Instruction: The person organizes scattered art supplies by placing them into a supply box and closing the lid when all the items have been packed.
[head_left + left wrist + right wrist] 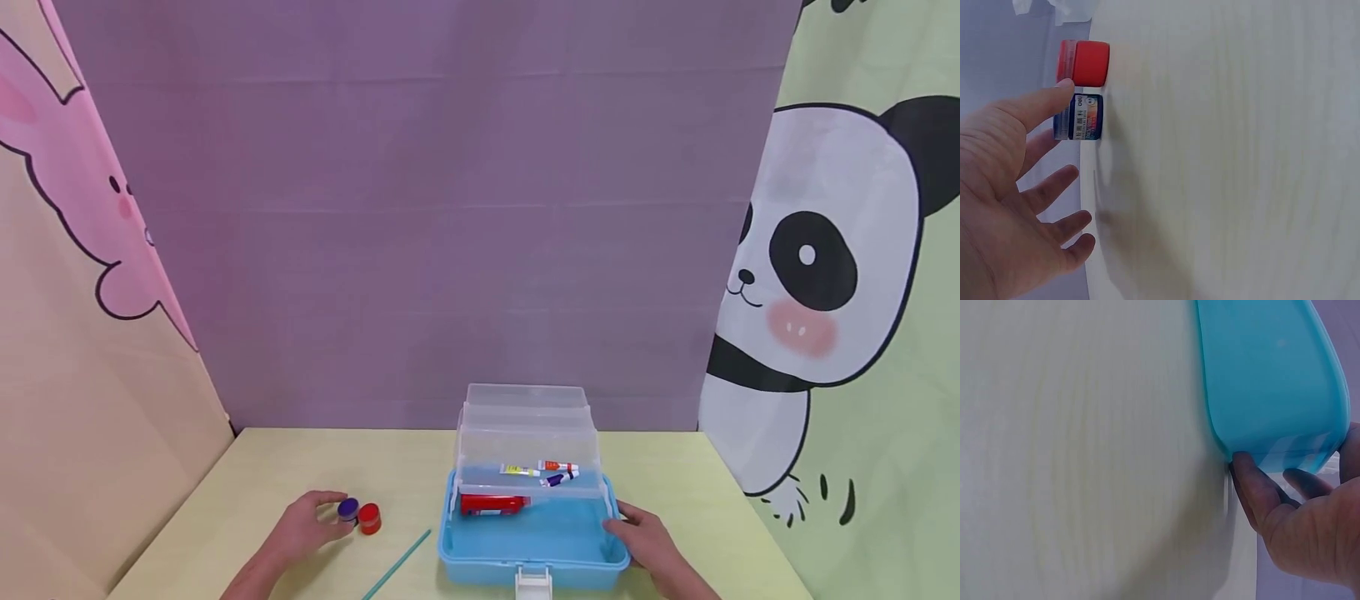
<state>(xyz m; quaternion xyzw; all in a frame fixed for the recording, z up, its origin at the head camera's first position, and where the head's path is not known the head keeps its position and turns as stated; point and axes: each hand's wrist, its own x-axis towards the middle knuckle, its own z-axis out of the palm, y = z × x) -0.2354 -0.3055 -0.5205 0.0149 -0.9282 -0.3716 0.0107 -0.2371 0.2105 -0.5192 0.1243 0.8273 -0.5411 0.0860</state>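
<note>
On the left of the table, my left hand (303, 527) has its thumb and index finger around a small dark blue paint jar (348, 510); the other fingers are spread loosely in the left wrist view. A red paint jar (1091, 64) stands right beside the blue one. My right hand (651, 542) grips the right wall of a light blue plastic box (480, 571), thumb over the rim and fingers against the outside. In the right wrist view the fingers touch the lower part of the box (1272, 381). Its clear lid is raised.
Inside the box lies a red bottle (492, 504). Yellow (519, 471), red (557, 466) and purple (559, 479) paint tubes show through the clear plastic. A thin teal stick (397, 564) lies between the jars and box. A purple curtain (450, 250) hangs behind the table.
</note>
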